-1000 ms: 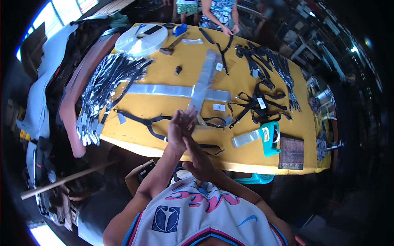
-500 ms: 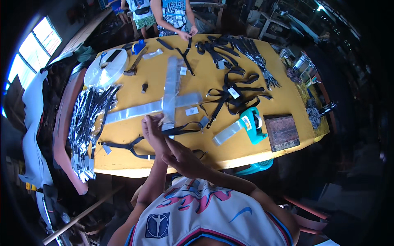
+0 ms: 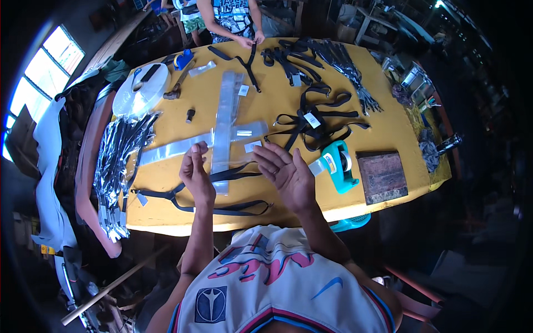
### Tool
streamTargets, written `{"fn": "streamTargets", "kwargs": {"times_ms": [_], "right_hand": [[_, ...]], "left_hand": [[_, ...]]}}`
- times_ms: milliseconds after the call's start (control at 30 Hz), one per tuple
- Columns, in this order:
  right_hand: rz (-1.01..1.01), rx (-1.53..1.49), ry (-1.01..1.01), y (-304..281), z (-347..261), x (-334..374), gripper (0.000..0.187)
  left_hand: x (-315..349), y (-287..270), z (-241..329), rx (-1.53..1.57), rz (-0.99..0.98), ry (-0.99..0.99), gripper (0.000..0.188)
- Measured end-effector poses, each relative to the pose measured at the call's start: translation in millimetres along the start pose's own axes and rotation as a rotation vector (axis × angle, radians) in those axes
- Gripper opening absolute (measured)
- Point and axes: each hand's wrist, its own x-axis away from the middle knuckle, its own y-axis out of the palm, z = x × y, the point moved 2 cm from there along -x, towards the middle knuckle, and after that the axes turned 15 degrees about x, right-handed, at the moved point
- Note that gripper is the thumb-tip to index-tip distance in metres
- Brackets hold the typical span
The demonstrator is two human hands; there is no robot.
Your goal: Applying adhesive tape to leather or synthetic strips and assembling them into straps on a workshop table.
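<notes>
My left hand (image 3: 197,176) is raised over the near part of the table, thumb and fingertips pinched together; whatever they hold, if anything, is too small to make out. Palm up, my right hand (image 3: 290,176) has its fingers spread and holds nothing. Between and beyond the hands, long clear plastic sleeves (image 3: 223,119) lie crossed on the table. Black suspenders (image 3: 176,194) with a small tag lie partly behind my left wrist. A white card (image 3: 252,146) is just past my right fingertips. Right of that hand stands a teal tape dispenser (image 3: 347,176).
More black suspenders (image 3: 313,119) are heaped at right centre. Plastic-wrapped bundles (image 3: 119,172) line the left edge, below a big white roll (image 3: 141,91). A hammer (image 3: 175,91) and a dark wooden block (image 3: 383,176) also rest on the yellow table (image 3: 183,222). Across it, a person handles a black strap.
My hands have separated: the right one left the left wrist, moved rightward and opened palm up. My left hand shifted slightly left. The table appears slightly higher in view.
</notes>
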Motion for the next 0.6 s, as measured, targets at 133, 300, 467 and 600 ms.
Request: {"fn": "streamTargets", "kwargs": {"times_ms": [133,300,467,600], "right_hand": [[-0.070,0.477,-0.114,9.3,13.0,0.2,0.065],[-0.275,1.097,-0.464,57.7,51.6,25.2,0.079],[-0.281,1.029,-0.212,41.7,83.2,18.4,0.084],[-0.268,1.003,-0.208,54.5,55.9,32.7,0.079]], "left_hand": [[19.2,6.3,-14.7,0.181,0.019,-0.162,0.028],[37.3,28.4,3.0,0.515,-0.014,-0.607,0.044],[38.6,36.6,-1.9,0.132,0.056,-0.286,0.041],[34.3,47.9,16.1,0.093,0.125,-0.078,0.045]]}}
